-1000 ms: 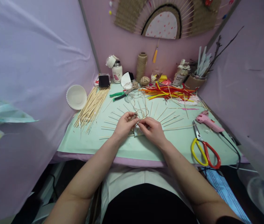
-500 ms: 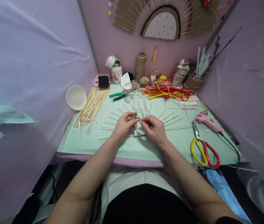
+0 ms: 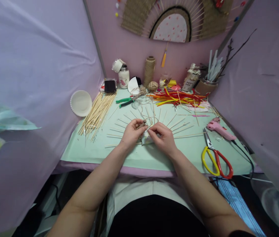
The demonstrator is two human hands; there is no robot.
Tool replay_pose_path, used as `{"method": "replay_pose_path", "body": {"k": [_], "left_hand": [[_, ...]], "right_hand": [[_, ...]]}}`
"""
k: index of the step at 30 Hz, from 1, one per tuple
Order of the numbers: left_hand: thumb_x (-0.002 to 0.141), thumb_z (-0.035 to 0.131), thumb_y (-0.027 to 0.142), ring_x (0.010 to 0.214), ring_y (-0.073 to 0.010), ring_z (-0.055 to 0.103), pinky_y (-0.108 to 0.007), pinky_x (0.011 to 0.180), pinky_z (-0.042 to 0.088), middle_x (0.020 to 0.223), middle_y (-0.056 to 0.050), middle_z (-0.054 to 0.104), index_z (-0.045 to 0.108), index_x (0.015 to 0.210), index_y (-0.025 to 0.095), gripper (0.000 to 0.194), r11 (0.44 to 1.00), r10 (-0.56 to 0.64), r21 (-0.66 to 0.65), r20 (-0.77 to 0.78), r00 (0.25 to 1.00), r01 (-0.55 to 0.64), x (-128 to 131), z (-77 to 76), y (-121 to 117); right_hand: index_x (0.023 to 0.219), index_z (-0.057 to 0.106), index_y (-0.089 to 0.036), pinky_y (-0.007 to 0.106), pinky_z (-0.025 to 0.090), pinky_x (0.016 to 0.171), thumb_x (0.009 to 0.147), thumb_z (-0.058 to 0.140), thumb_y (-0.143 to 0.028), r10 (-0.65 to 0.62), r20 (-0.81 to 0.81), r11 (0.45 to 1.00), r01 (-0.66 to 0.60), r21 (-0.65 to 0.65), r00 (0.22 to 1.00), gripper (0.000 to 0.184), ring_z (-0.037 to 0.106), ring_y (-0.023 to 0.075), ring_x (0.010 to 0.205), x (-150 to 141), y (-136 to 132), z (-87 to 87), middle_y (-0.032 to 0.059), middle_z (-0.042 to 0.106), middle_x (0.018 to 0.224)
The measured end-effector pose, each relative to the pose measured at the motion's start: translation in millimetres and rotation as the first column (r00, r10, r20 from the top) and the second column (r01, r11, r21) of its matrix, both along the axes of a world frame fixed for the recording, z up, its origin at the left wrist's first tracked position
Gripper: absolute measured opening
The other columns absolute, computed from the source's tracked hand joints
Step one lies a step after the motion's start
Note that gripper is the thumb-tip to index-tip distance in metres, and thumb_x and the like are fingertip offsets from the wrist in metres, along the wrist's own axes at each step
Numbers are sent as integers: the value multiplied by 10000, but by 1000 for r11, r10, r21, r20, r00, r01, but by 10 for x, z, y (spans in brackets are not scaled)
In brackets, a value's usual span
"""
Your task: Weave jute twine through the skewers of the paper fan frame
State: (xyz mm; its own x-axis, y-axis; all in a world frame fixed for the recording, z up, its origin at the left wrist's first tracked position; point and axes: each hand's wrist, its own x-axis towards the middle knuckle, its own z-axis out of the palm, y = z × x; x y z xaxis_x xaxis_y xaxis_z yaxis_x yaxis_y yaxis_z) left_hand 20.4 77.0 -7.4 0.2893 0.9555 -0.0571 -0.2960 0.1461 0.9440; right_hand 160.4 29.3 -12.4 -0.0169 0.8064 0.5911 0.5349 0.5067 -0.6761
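Over the middle of the table, my left hand (image 3: 132,133) is closed, with a small brown bundle of twine (image 3: 142,124) between thumb and fingers. My right hand (image 3: 163,136) pinches by its fingertips close beside it, at the strand of twine that loops up behind both hands. Beneath them lies a fan frame of thin sticks (image 3: 179,127), spread out like rays. Its pale centre piece shows only in part between the hands. The exact point where the twine meets the sticks is hidden by my fingers.
Scissors (image 3: 214,153) and a pink glue gun (image 3: 220,129) lie at the right. Left stand a pile of sticks (image 3: 98,113) and a white bowl (image 3: 81,103). Green-handled pliers (image 3: 125,101), a twine spool (image 3: 149,72) and red-yellow pipe cleaners (image 3: 179,97) are behind.
My right fingertips have shifted slightly left, nearer my left hand. Less of the pale patterned centre piece shows between the hands. The camera view has moved very slightly.
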Motion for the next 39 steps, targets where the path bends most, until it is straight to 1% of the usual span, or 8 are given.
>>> {"method": "replay_pose_path", "body": {"k": [4, 13, 15, 20, 25, 29, 35, 39], "left_hand": [[596, 770, 217, 546, -59, 489, -191, 491, 340, 702, 33, 577, 570, 841, 157, 322, 1000, -18, -8, 11, 1000, 18, -15, 7, 4], [631, 705, 164, 500, -42, 451, -175, 463, 301, 672, 21, 586, 566, 856, 141, 266, 995, -60, -74, 128, 990, 70, -38, 83, 0], [621, 726, 156, 492, -36, 439, -166, 447, 281, 640, 38, 554, 572, 856, 137, 281, 995, -57, -71, 131, 990, 66, -46, 73, 9], [648, 695, 140, 499, -24, 433, -149, 437, 274, 730, -10, 610, 586, 865, 120, 243, 973, -169, -117, 235, 957, 201, -88, 58, 33], [653, 672, 121, 497, -25, 436, -143, 443, 293, 707, -6, 599, 592, 853, 119, 215, 946, -246, -142, 271, 931, 291, -111, 92, 18], [656, 665, 126, 505, -32, 447, -149, 447, 300, 703, -6, 593, 589, 838, 125, 198, 940, -262, -148, 263, 928, 307, -108, 107, 6], [678, 654, 158, 501, -43, 457, -161, 433, 307, 724, -21, 611, 594, 843, 126, 179, 947, -247, -147, 238, 939, 286, -91, 93, 13], [711, 670, 184, 525, -57, 511, -156, 453, 349, 735, -46, 648, 594, 902, 115, 217, 946, -237, -168, 232, 944, 278, -83, 73, 20]], "right_hand": [[722, 572, -204, 288, 383, 654, 881, 542, -227, 42, 135, 999, -41, -9, 990, 163, 507, 154, 688, -17, 20, -42, 9, 549, 672], [701, 589, -200, 284, 377, 632, 874, 563, -256, 30, 200, 999, -26, -20, 979, 183, 500, 144, 647, -6, 23, -56, 6, 549, 643], [672, 580, -198, 286, 380, 624, 875, 562, -265, 25, 153, 999, -28, 19, 988, 214, 492, 139, 622, -1, 4, -36, 2, 533, 617], [751, 597, -197, 293, 399, 630, 900, 512, -267, -165, -68, 985, 168, 43, 984, 185, 502, 146, 658, 37, -8, -4, 12, 539, 681], [953, 637, -204, 307, 442, 700, 893, 526, -314, -99, -106, 994, 92, -61, 989, 167, 559, 174, 837, 56, 32, -10, 57, 614, 915], [795, 640, -197, 298, 426, 671, 876, 552, -313, -26, -147, 989, 4, -148, 989, 166, 558, 158, 741, 51, 31, 3, 34, 635, 798], [711, 578, -192, 278, 406, 627, 869, 555, -355, -113, -217, 982, 75, -175, 970, 228, 493, 135, 647, 68, 37, -13, 1, 569, 692], [809, 601, -194, 280, 427, 650, 878, 540, -370, -141, -220, 973, 94, -211, 965, 198, 524, 142, 691, 74, 51, -48, 15, 598, 775]]}}
